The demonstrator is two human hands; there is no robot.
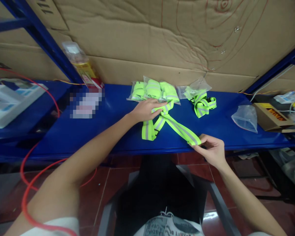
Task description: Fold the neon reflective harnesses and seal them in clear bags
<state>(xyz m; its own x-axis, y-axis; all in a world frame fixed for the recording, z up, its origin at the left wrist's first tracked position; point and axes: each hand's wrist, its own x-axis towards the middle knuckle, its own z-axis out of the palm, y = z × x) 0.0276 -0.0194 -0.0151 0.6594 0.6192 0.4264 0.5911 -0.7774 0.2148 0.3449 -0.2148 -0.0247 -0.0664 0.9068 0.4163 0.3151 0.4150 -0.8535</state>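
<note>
A neon-yellow reflective strap [183, 128] with a grey stripe stretches between my two hands over the blue table. My left hand [146, 110] is closed on its bunched, looped part, and a loop hangs down below that hand to the tabletop. The fingertips of my right hand [212, 149] pinch the strap's other end near the table's front edge. Just behind my left hand lie several clear bags of folded yellow straps [154, 89]. To the right is another loose, tangled reflective strap [203, 104], with a clear plastic bag [199, 86] behind it.
On the blue table [118, 131] stand a bottle with a yellow label [85, 68] at back left and an open cardboard box [272, 116] at right. An empty zip bag [245, 118] lies beside the box. A red hose [27, 190] loops at left. Cardboard [137, 39] walls the back.
</note>
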